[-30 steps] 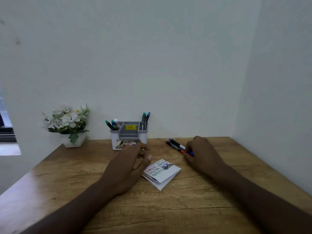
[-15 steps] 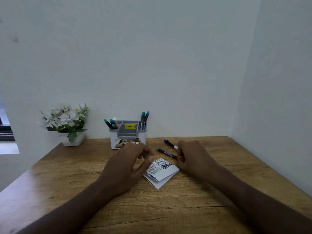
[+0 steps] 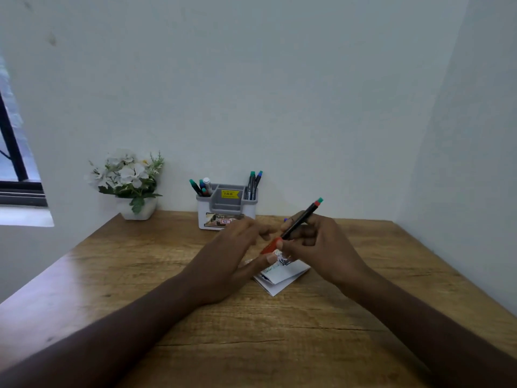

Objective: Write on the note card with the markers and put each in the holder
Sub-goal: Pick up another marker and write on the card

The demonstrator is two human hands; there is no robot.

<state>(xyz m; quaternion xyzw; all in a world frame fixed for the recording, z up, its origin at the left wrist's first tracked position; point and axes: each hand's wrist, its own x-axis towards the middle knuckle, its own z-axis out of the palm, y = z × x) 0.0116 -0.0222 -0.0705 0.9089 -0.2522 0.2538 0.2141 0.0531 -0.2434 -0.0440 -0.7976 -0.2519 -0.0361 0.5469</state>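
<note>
Note card (image 3: 281, 278) lay folded on the wooden tabletop (image 3: 279, 345), in front of the holder (image 3: 226, 210), partly under both hands. Right hand (image 3: 319, 247) gripped a black marker (image 3: 299, 219) with a red cap, tilted, above the card. Left hand (image 3: 232, 256) blurred, fingers loosely extended toward the cap, thumb over the card; grip on cap unclear. Holder stood against the wall with several markers upright in its side compartments. Flower pot (image 3: 138, 208) left of holder.

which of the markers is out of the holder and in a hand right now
The black marker with the red cap, gripped in the right hand; the others stand in the white-and-grey holder.
</note>
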